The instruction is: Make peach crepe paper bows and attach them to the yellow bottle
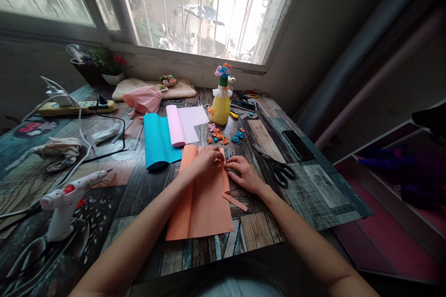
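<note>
A sheet of orange crepe paper (211, 209) lies before me, its left side still rolled. At the sheet's upper right edge, my left hand (209, 160) has its fingers curled and closed on the paper. Facing it, my right hand (246, 175) bends its fingers and thumb onto a narrow folded part of that edge; the exact grip is partly hidden. A loose orange strip (236, 202) sits just below. Beyond my hands are small orange paper flowers (216, 133) and blue ones (239, 136). Black-handled scissors (277, 167) lie partly open to the right.
Blue crepe paper (159, 141) and a pink roll (176, 125) lie at left. A yellow bottle-shaped figure (220, 106) stands behind the flowers. The glue gun (66, 202) trails cables at far left. One phone (298, 144) lies at right, another (243, 105) farther back.
</note>
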Demonstrator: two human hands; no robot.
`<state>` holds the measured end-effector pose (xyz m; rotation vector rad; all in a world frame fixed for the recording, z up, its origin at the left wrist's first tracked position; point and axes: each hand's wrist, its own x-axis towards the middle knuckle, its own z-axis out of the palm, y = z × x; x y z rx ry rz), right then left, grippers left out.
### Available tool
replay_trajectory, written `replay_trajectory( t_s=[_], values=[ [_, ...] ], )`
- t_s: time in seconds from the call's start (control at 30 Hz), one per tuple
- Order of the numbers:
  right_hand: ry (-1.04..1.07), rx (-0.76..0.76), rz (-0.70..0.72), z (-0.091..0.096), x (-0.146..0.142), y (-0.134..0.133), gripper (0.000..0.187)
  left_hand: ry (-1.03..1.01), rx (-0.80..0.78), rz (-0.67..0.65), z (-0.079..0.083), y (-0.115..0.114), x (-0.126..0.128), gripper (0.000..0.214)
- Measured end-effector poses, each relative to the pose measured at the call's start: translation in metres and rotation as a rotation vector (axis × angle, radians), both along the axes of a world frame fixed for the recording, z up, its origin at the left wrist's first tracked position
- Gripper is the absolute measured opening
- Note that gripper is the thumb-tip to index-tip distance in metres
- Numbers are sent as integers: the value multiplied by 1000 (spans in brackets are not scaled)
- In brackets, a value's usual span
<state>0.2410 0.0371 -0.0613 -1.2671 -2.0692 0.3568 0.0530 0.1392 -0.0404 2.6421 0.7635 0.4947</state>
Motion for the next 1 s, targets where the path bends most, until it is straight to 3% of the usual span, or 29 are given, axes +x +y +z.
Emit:
replay_trajectory(
  t_s=[1.0],
  values=[
    [19,5,-4,0,0,1,24,-34,5,8,-3,1,-1,21]
  ],
)
